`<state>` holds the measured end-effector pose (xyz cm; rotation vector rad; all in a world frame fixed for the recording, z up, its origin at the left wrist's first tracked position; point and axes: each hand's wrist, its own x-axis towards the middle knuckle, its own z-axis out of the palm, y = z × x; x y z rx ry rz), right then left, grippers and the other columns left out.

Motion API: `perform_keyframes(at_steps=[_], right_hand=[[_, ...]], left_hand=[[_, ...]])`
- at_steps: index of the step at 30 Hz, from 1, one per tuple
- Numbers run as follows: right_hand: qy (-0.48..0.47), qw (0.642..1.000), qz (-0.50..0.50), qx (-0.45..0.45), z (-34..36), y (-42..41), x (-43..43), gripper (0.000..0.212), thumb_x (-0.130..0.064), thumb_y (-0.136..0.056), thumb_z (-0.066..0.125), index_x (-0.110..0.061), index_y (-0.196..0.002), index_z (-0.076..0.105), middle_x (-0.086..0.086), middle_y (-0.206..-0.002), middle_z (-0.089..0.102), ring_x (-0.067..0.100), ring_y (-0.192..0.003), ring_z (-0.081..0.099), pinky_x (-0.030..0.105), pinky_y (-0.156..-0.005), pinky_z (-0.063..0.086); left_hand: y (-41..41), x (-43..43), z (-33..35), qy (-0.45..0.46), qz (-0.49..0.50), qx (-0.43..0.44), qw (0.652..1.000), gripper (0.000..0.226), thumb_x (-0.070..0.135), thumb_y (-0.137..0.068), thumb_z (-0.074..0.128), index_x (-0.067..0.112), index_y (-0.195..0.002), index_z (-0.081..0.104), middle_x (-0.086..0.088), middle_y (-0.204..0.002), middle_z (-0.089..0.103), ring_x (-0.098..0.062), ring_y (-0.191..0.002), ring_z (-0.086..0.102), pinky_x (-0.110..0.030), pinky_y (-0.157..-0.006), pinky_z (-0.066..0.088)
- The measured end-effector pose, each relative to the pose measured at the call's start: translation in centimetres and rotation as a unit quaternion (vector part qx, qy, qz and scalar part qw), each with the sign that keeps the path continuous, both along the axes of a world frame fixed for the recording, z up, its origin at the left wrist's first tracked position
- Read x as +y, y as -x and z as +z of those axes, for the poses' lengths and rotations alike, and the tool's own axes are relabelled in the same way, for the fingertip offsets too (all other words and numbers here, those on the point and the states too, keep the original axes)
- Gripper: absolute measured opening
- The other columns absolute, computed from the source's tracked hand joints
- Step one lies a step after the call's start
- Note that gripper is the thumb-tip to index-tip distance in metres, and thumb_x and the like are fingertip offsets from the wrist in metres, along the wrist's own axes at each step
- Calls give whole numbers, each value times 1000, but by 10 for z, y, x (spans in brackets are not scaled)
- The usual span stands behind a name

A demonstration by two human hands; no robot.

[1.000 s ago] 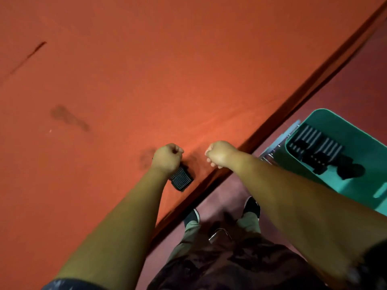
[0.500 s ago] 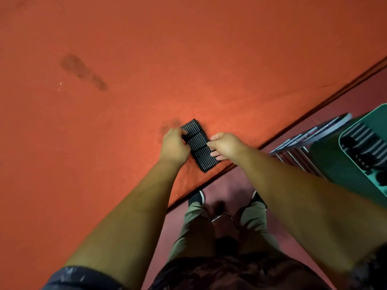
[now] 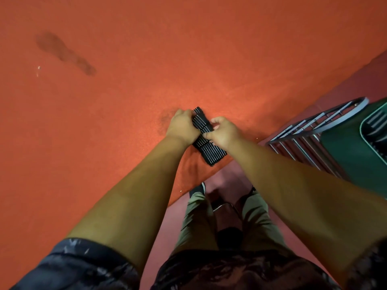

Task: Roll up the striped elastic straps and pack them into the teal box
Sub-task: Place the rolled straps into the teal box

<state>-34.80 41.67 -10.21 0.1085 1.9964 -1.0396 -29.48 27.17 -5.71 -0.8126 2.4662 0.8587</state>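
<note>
**Both hands hold one strap near the table edge**

The table [image 3: 146,59] fills most of the view. It is covered in orange-red cloth, and its near edge runs on a slant from the lower middle up to the right. Below that edge is a dark red floor [image 3: 345,88], where the person stands in olive trousers [image 3: 196,222].

At the far right, beside the table and lower than its top, is the teal box [image 3: 351,155], cut off by the frame. Inside it some striped straps [image 3: 374,120] are partly visible. Whether they are rolled cannot be told. A grey wire rack [image 3: 314,124] is just beside the box, between it and the table.

A long dark stain [image 3: 65,53] marks the cloth at the upper left, well apart from the hands.

One black strap [image 3: 210,150] with thin white stripes lies on the cloth close to the near edge, with its lower end almost at that edge. The left hand [image 3: 182,125] grips the far part of it, the fingers curled over the strap. The right hand [image 3: 225,132] pinches the strap at its middle between thumb and fingers. The two hands are close together, with only the strap between them.
</note>
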Motion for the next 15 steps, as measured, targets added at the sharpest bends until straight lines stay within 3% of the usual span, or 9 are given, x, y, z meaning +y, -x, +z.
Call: perform_keyframes(at_steps=[5, 9, 13, 15], right_hand=[[-9, 999, 23, 34, 5, -7, 2, 71, -9, -85, 86, -27, -147, 58, 3, -134, 58, 21, -111, 65, 30, -87, 53], [9, 998, 25, 52, 10, -13, 6, 75, -4, -83, 84, -30, -148, 56, -2, -136, 49, 17, -116, 57, 27, -89, 47], [61, 997, 26, 30, 15, -13, 8, 79, -1, -83, 82, -31, -150, 53, -5, -136, 60, 17, -116, 64, 24, -81, 49], [84, 996, 32, 7, 23, -5, 10, 81, 0, -85, 82, -30, -153, 50, -4, -130, 67, 19, -110, 70, 30, -84, 54]], left_hand=[[-9, -2, 0, -23, 4, -9, 1000, 66, 17, -86, 81, 15, -148, 61, -11, -129, 48, -30, -121, 58, -35, -108, 50], [-15, -4, 4, -47, 33, -3, 998, 50, 11, -82, 82, 17, -130, 70, -7, -122, 48, -26, -113, 58, -31, -102, 51], [-18, -12, 18, -119, 78, 10, 990, 33, 2, -79, 80, 22, -104, 71, -8, -120, 58, -22, -94, 67, -40, -92, 62], [-16, -16, 29, -152, 87, 20, 984, 31, -3, -81, 78, 21, -98, 69, -4, -104, 67, -21, -85, 69, -36, -82, 64]])
